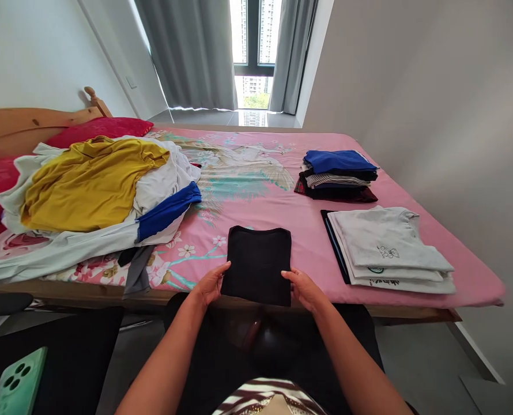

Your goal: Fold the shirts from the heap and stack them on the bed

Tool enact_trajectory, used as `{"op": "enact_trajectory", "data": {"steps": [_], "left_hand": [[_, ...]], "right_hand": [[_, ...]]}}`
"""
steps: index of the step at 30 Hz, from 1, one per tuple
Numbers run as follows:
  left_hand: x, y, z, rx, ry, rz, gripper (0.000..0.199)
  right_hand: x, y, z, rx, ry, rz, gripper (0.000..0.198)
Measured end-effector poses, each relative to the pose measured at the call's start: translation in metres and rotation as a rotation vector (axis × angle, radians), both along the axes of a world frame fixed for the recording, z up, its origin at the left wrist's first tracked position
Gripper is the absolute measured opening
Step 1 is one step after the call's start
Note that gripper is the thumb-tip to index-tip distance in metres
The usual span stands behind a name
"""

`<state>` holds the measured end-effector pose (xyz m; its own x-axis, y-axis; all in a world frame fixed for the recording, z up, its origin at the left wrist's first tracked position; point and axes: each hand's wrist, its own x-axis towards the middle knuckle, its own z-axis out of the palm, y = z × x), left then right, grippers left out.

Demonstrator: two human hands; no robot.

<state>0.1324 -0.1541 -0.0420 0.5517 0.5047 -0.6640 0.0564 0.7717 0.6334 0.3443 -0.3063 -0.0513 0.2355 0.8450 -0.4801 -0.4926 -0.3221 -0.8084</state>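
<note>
Between my two hands is a black garment, folded into a flat, roughly square shape at the bed's near edge. My left hand pinches its left side, and my right hand pinches its right side. What kind of garment it is, I cannot tell. Right of my hands lies a stack of folded white T-shirts, the top one with a small line drawing. Behind that stands a second folded stack, with a blue garment on top of dark and striped ones.
A loose heap with a mustard-yellow garment, white clothes and a blue sleeve covers the bed's left side, near red pillows. The pink floral bedsheet lies beneath. A green phone rests on a black surface at lower left.
</note>
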Motion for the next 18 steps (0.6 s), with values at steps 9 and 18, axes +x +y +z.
{"op": "enact_trajectory", "data": {"steps": [9,18], "left_hand": [[0.030,0.034,0.010,0.061,-0.033,-0.051,0.025],[0.065,0.083,0.067,0.535,-0.198,0.057,0.047]], "right_hand": [[0.017,0.053,0.010,0.000,0.121,-0.052,0.016],[0.067,0.115,0.063,0.389,-0.153,-0.096,0.041]]}}
